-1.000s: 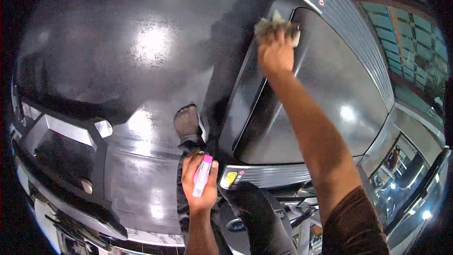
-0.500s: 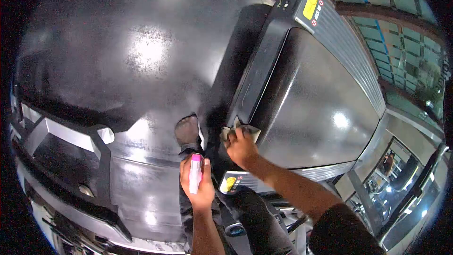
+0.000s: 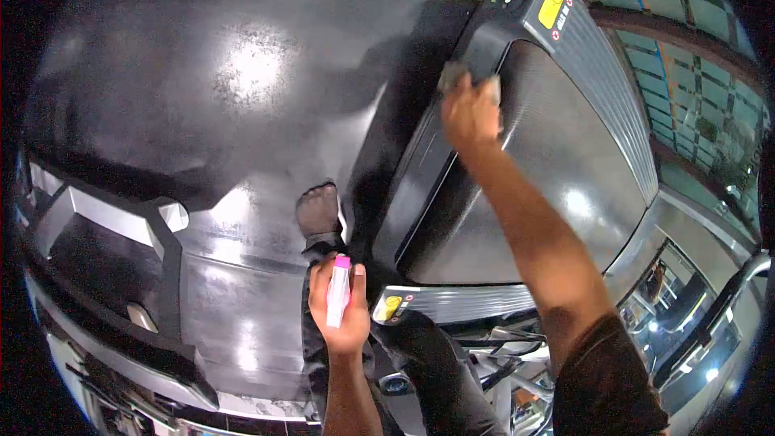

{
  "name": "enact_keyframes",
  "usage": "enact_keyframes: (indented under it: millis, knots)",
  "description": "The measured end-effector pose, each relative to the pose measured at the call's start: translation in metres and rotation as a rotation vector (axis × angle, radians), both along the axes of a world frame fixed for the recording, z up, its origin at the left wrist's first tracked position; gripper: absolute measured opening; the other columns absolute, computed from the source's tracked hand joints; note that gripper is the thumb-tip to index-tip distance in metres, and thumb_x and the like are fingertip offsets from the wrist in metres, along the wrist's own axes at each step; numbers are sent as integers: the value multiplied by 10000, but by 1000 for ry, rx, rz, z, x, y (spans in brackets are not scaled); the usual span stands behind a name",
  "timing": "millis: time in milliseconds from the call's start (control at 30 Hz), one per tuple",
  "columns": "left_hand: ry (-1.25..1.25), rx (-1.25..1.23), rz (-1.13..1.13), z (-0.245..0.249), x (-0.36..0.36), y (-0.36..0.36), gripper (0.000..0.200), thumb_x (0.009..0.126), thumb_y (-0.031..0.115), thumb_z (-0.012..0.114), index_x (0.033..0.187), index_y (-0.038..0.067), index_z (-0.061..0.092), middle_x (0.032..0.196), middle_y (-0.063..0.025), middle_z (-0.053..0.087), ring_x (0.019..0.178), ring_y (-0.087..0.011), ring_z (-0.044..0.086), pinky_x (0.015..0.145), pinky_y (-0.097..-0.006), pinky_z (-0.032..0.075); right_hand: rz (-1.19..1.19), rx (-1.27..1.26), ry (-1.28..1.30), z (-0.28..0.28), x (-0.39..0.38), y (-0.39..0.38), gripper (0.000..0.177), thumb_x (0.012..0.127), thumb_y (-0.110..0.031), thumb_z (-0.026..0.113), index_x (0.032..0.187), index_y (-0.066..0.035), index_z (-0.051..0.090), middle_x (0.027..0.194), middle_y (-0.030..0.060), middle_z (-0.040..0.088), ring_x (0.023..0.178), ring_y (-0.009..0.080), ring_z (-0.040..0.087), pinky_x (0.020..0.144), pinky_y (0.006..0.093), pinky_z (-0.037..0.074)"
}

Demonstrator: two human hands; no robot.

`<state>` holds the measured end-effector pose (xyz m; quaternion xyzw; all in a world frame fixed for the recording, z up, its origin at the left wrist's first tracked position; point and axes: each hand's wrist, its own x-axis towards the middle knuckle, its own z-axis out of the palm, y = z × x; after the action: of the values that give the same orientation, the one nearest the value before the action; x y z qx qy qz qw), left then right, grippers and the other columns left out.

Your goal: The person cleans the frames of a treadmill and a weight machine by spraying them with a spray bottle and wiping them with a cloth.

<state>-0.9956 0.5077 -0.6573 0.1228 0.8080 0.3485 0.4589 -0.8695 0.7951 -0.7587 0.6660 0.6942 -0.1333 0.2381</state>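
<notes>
My left hand (image 3: 355, 319) is wrapped around a spray bottle (image 3: 337, 299) with a white body and a pink top, held low in front of my legs. Farther out, my right hand (image 3: 473, 119) presses a greyish cloth (image 3: 454, 76) against the dark end cover (image 3: 436, 157) of a treadmill. The fingers are bunched over the cloth, and parts of it stick out on both sides. Beside that hand lies the black treadmill belt (image 3: 565, 169). Motion blurs the cloth slightly.
Ribbed side rails (image 3: 601, 73) flank the belt, with yellow warning stickers (image 3: 551, 6) on their ends. My foot (image 3: 317, 208) stands on the glossy dark floor (image 3: 242, 129). At left is another machine's frame (image 3: 171, 274). A patterned glass panel (image 3: 686, 85) and a mirror (image 3: 670, 291) are on the right.
My right hand has slid the cloth along the end cover, away from me toward the far corner. My left hand stays nearly in place with the spray bottle.
</notes>
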Motion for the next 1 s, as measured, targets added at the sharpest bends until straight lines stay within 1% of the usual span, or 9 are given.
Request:
enact_keyframes:
  millis: [100, 233, 433, 500, 533, 600, 733, 900, 1000]
  knots:
    - [18, -6, 1, 0, -1, 3, 228, 863, 59, 742, 1050, -15, 635, 983, -121, 623, 878, -242, 614, 800, -336, 482, 747, 44, -249, -15, 28, -100, 449, 908, -269, 575, 1288, -34, 610, 1346, 248, 483, 1225, 497, 483, 893, 574, 522]
    - [45, 33, -22, 1, -5, 9, 214, 862, 57, 741, 1036, -10, 635, 943, -118, 618, 869, -246, 612, 793, -343, 482, 77, -342, 268, -6, 34, -220, 420, 864, -239, 606, 1229, -37, 650, 1281, 166, 542, 1187, 452, 484, 897, 642, 473]
    - [139, 80, -41, -10, 1, 2, 146, 881, 32, 709, 993, 7, 620, 907, -67, 585, 781, -159, 576, 708, -288, 467, 684, -733, 199, 19, 26, -256, 319, 844, -309, 645, 977, -38, 749, 1303, 138, 564, 1309, 457, 422, 947, 596, 482]
    - [193, 140, -41, -13, 2, -1, 123, 879, -7, 690, 976, -5, 615, 966, -70, 563, 793, -137, 585, 696, -272, 478, 647, -652, 259, 29, 15, -201, 344, 874, -335, 622, 1017, -39, 725, 1288, 199, 564, 1284, 463, 468, 963, 601, 480]
    - [214, 144, -57, -14, 2, -3, 123, 878, -12, 687, 978, -9, 617, 987, -76, 562, 814, -147, 591, 709, -275, 484, 179, -499, 244, 29, 0, -162, 356, 913, -342, 585, 1090, -45, 671, 1219, 263, 571, 1162, 463, 581, 924, 590, 511]
    - [258, 150, -93, -15, 1, -6, 124, 875, -24, 682, 983, -17, 622, 1027, -89, 560, 854, -165, 604, 734, -282, 496, 171, -182, 207, 30, -9, -70, 349, 959, -325, 520, 1167, -49, 567, 1080, 243, 591, 909, 408, 677, 756, 495, 584]
    - [195, 96, -77, -8, -1, -4, 234, 818, 7, 750, 1024, 11, 640, 1111, -186, 604, 1054, -336, 608, 939, -401, 465, 484, 162, -34, 18, 21, 65, 313, 913, -181, 534, 1180, -50, 631, 1234, 187, 560, 1031, 416, 614, 852, 460, 581]
    - [269, 141, -101, -9, -1, 0, 152, 878, -3, 680, 1016, -20, 620, 1026, -83, 556, 805, -149, 597, 688, -274, 498, 277, 310, 115, -41, 43, -15, 464, 918, -314, 560, 1306, -67, 500, 1308, 383, 446, 951, 457, 652, 748, 489, 585]
    - [273, 109, -112, -12, 1, -1, 156, 880, 2, 682, 1020, -13, 614, 1012, -76, 555, 768, -139, 586, 662, -273, 489, 262, 28, 65, -32, 30, -114, 497, 901, -277, 572, 1319, -20, 493, 1249, 340, 498, 1052, 460, 588, 825, 517, 545]
